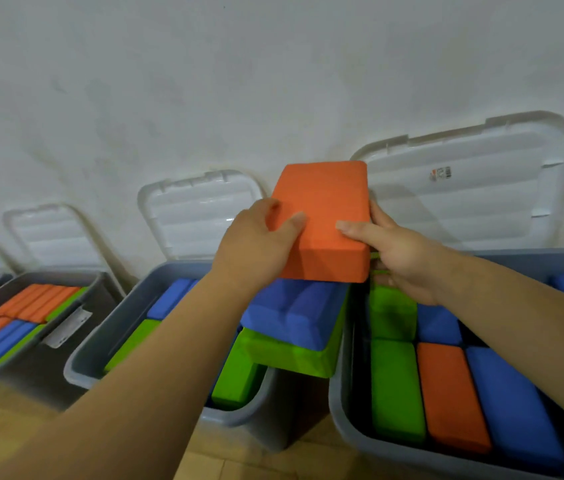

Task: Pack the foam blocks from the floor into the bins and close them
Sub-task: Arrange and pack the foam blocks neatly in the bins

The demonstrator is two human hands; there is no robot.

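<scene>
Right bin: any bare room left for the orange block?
One dark gap shows between the back blue block and the right arm; its extent is hidden. Front row is packed. Middle bin is piled past its rim.

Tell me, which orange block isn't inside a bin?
The orange block held up between the left hand and right hand, in front of the white lids. The other orange blocks lie packed inside the grey bins.

Arms stretched forward, left hand (260, 244) and right hand (399, 258) gripping, thumbs pointing inward.
</scene>
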